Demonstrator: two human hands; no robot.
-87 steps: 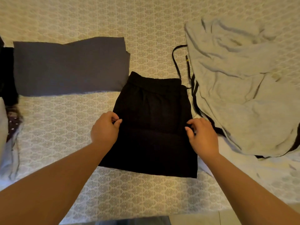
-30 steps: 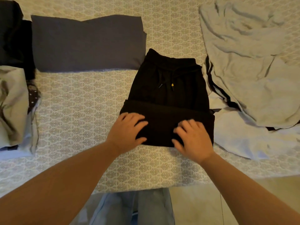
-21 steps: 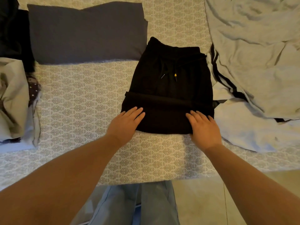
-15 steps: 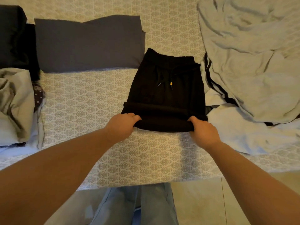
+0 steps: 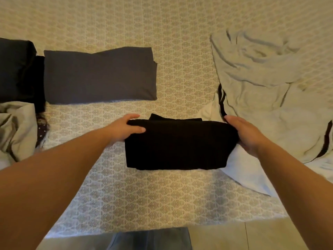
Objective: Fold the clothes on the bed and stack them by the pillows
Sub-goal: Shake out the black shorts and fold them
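Note:
The black shorts (image 5: 176,145) are folded into a compact rectangle on the patterned bedspread (image 5: 144,195), a little right of centre. My left hand (image 5: 124,129) grips the bundle's left end, thumb on top and fingers behind the far edge. At the right end, my right hand (image 5: 247,137) holds the bundle, its fingers wrapped along the edge. A folded dark grey garment (image 5: 99,76) lies flat farther back on the left. No pillows are in view.
A dark folded stack (image 5: 16,69) and a crumpled beige garment (image 5: 17,129) sit at the left edge. A pale grey garment pile (image 5: 270,83) with black stripes and a white cloth (image 5: 250,172) lie on the right. The bed's front edge (image 5: 162,230) is near my legs.
The near part of the shorts was folded up over the waistband, making a smaller bundle. Both hands moved from the near edge to the bundle's two ends.

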